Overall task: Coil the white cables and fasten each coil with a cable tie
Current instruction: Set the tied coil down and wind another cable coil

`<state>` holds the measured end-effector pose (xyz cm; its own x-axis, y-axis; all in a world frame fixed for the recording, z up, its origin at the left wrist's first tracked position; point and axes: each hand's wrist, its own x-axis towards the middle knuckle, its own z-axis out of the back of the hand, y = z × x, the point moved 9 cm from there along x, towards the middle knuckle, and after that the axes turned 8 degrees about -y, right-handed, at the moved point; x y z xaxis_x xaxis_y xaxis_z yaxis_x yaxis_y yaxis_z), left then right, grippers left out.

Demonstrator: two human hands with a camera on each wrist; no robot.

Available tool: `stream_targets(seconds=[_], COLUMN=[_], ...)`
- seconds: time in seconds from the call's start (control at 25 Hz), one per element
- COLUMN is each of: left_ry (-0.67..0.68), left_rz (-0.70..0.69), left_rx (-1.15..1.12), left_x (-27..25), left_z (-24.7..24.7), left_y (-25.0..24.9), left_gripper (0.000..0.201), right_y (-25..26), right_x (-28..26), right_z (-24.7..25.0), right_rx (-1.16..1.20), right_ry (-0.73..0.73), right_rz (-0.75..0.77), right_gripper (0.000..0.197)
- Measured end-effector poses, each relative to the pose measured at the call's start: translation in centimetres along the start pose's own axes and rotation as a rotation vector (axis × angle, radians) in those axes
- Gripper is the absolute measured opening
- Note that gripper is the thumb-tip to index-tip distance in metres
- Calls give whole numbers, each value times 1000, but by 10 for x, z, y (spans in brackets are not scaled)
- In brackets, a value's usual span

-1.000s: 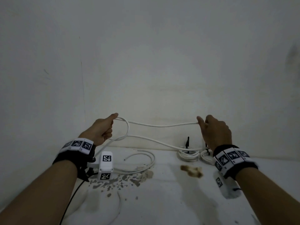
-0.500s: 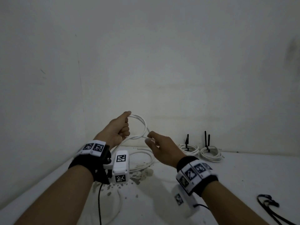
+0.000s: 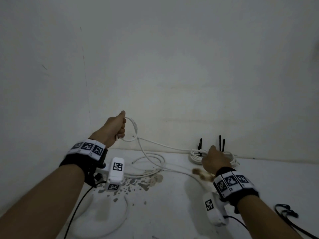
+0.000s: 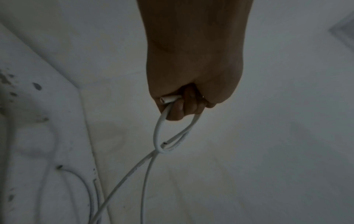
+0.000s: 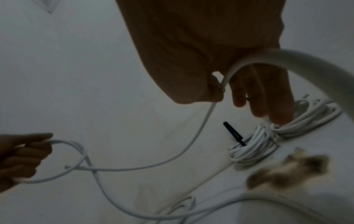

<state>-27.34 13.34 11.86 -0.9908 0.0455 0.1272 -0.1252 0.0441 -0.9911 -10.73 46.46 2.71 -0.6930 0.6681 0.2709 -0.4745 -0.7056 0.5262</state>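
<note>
My left hand (image 3: 119, 125) is raised near the wall and grips a small loop of the white cable (image 3: 133, 128); the cut end pokes out of the fist (image 4: 168, 99). From the loop a strand (image 3: 165, 146) runs right to my right hand (image 3: 214, 159), low over the table. In the right wrist view the thumb and forefinger (image 5: 216, 91) pinch that strand while the other fingers stay straight. Just behind the right hand lie two finished coils (image 3: 196, 156) (image 3: 231, 157), each bound with a black cable tie (image 3: 200, 145) standing upright.
Slack cable (image 3: 155, 163) curls on the white table (image 3: 172, 213) between my arms. A brown stain (image 3: 202, 175) and dark flecks (image 3: 138, 183) mark the surface. Loose black ties (image 3: 286, 211) lie at the right edge. The wall stands close behind.
My right hand has left the loop at the left hand and slid right and down along the cable to the finished coils. The left hand keeps holding the loop.
</note>
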Motion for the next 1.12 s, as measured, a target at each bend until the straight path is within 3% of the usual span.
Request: stream_targets(seconds=[0.16, 0.28, 0.36, 0.44, 0.56, 0.68, 0.76, 0.84, 0.96, 1.0, 1.12], left_ry=[-190, -192, -122, -43, 128, 331, 420, 448, 394, 362, 280], left_rz=[-188, -204, -156, -124, -89, 12, 36, 22, -5, -7, -6], left_rx=[320, 323, 233, 159, 34, -171, -245, -256, -275, -295, -328], left_x=[-3, 0, -5, -18, -37, -60, -73, -79, -71, -65, -52], left_z=[12, 24, 13, -8, -44, -72, -81, -83, -75, -70, -57], left_y=[-34, -49, -48, -46, -49, -55, -59, -62, -60, -58, -45], left_gripper=[45, 45, 41, 39, 40, 38, 34, 33, 33, 33, 33], right_y=[-16, -33, -19, 22, 96, 137, 147, 149, 155, 156, 156], right_x=[5, -4, -11, -20, -47, -61, -61, -66, -92, -97, -98], right_z=[25, 24, 10, -7, -40, -71, -80, -78, -80, -74, -33], right_rx=[181, -153, -454, -494, 23, 273, 343, 541, 831, 831, 504], right_ry=[-147, -41, 37, 34, 202, 390, 349, 327, 529, 489, 12], right_rz=[-82, -145, -58, 170, 462, 440, 422, 370, 275, 290, 504], right_gripper=[47, 53, 49, 45, 55, 76, 58, 22, 24, 24, 29])
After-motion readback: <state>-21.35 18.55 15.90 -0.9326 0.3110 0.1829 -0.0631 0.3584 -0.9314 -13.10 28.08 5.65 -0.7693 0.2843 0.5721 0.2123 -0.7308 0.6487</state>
